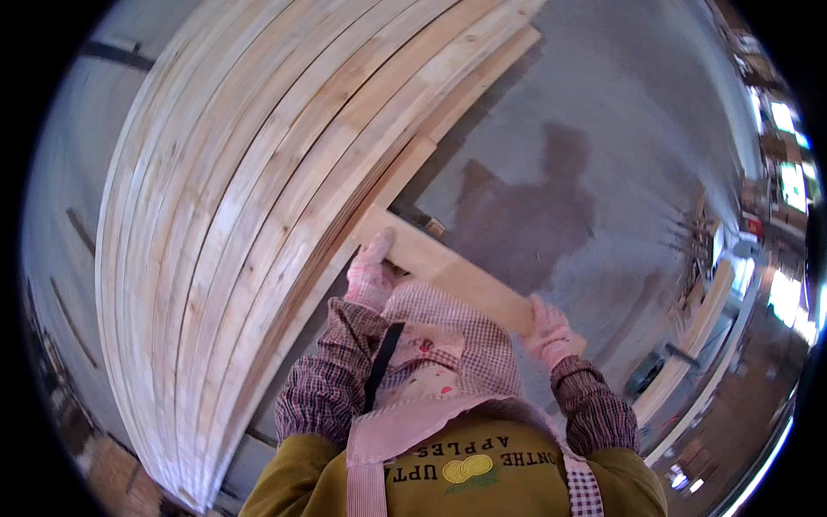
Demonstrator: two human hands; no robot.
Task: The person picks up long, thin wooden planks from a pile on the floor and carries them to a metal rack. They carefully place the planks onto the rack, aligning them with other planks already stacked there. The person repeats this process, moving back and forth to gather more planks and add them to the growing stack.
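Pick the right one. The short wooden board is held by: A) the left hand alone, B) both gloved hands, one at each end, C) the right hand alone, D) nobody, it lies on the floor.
B: the left hand grips one end of the short board and the right hand the other, beside the stack of long planks.

A short pale wooden board lies slanted across mid-frame, its upper-left end against the stacked planks, gripped at both ends.

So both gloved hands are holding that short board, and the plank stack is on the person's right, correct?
Not quite. The head view shows both gloved hands, left hand and right hand, holding the short board, but the plank stack is on the person's left, not right.
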